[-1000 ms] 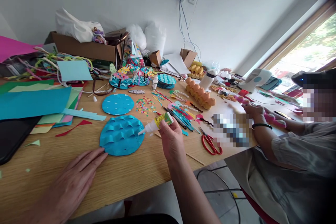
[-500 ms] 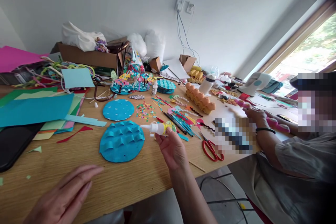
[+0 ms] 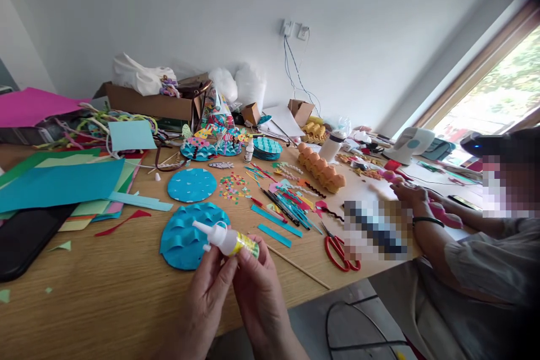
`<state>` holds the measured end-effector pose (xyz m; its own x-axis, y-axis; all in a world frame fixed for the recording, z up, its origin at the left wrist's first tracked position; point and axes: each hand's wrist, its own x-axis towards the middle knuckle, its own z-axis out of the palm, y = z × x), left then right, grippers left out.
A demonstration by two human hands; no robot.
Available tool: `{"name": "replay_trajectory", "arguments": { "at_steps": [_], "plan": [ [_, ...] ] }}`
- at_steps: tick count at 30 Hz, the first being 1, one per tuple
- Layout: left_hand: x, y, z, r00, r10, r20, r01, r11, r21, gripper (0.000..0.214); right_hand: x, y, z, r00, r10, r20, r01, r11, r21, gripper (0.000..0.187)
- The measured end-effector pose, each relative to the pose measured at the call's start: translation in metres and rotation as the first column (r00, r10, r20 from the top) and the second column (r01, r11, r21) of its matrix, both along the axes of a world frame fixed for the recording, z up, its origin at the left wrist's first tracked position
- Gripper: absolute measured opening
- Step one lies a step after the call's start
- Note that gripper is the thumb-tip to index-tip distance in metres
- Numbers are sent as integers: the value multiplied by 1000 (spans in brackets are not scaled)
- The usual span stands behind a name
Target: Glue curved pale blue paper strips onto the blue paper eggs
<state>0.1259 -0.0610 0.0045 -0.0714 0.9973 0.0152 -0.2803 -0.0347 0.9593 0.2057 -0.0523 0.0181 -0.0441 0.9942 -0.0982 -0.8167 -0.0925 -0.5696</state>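
A white glue bottle (image 3: 228,241) with a yellow-green label and a pointed nozzle is tilted, its tip aimed to the upper left. My right hand (image 3: 260,287) grips its label end, and my left hand (image 3: 206,291) has its fingers closed round the nozzle side. Just behind lies a blue disc (image 3: 177,244) with rows of curled paper strips, partly covered by the bottle and my left hand. Farther back rests a flat blue disc (image 3: 192,184) with small pale marks. Bits of coloured confetti (image 3: 234,185) are scattered beside it.
Blue paper strips (image 3: 274,235), a thin stick (image 3: 297,265) and red-handled scissors (image 3: 336,253) lie to the right. Coloured paper sheets (image 3: 59,183) are piled at left. An orange egg carton (image 3: 320,169) stands farther back. Another person's hands (image 3: 409,194) work at right.
My left hand has moved right and up from the bare table to take hold of the glue bottle. My right hand has drawn the bottle down and left, nearer to me.
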Motion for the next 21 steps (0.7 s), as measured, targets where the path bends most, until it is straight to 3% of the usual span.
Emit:
{"name": "replay_trajectory", "arguments": {
  "at_steps": [3, 5, 7, 10, 11, 12, 14, 16, 18, 19, 20, 21],
  "plan": [
    [-5, 6, 8, 1000, 20, 22, -20, 1000, 20, 43, 7, 1, -4, 979, 16, 204, -25, 999, 44, 27],
    [-9, 8, 15, 999, 16, 38, -17, 999, 27, 42, 16, 6, 0, 903, 61, 425, -105, 991, 80, 27],
    [-11, 10, 20, 999, 16, 47, -18, 999, 33, 43, 25, 12, 9, 738, 90, 668, -227, 967, 120, 29],
    [-13, 15, 22, 999, -25, 26, 23, 997, 73, 41, 35, 21, 27, 420, -63, 905, -335, 916, 219, 28],
    [-14, 18, 21, 999, -47, 3, 46, 995, 93, 41, 37, 25, 33, 355, -105, 929, -366, 898, 242, 27],
    [-15, 21, 19, 997, -67, -28, 70, 991, 113, 43, 38, 29, 39, 328, -125, 936, -395, 882, 256, 26],
    [-22, 26, 15, 990, -83, -112, 99, 984, 146, 49, 42, 44, 46, 358, -119, 926, -410, 871, 271, 26],
    [-35, 29, 13, 973, -70, -220, 110, 979, 173, 50, 51, 70, 48, 421, -109, 901, -340, 902, 268, 27],
    [-54, 30, 15, 929, -76, -361, 161, 964, 211, 37, 64, 107, 46, 472, -99, 876, -270, 930, 250, 36],
    [-66, 30, 17, 896, -64, -440, 181, 957, 228, 29, 72, 128, 44, 450, -142, 882, -225, 937, 266, 36],
    [-77, 29, 19, 838, -85, -539, 246, 941, 232, 26, 80, 149, 41, 360, -200, 911, -176, 945, 277, 35],
    [-89, 29, 20, 791, -27, -612, 250, 926, 281, 24, 88, 170, 38, 215, -232, 948, -130, 956, 264, 34]
  ]
}}
